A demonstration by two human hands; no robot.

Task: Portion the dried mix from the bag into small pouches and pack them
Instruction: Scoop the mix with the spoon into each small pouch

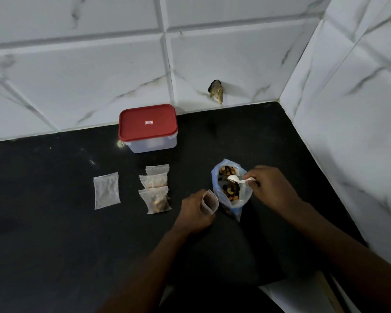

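Head: pouch point(210, 201) mostly behind left hand point(194, 211)

**Container at the back, pouches left of the bag**

On the counter point(54, 222), the lidded container point(147, 128) sits mid-frame against the wall point(77, 75). In front of it three pouches point(154, 180) overlap in a column, with a lone pouch point(106, 190) to their left. Right of them stands the bag point(231, 188), with the spoon point(237, 180) over its mouth and the open pouch point(210, 202) just beside its left.

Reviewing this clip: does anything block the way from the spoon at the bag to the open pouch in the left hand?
Nothing visible does. The right hand holds the spoon at the open mouth of the bag. The left hand holds the pouch open right beside the bag. Only the bag's own rim lies between them.
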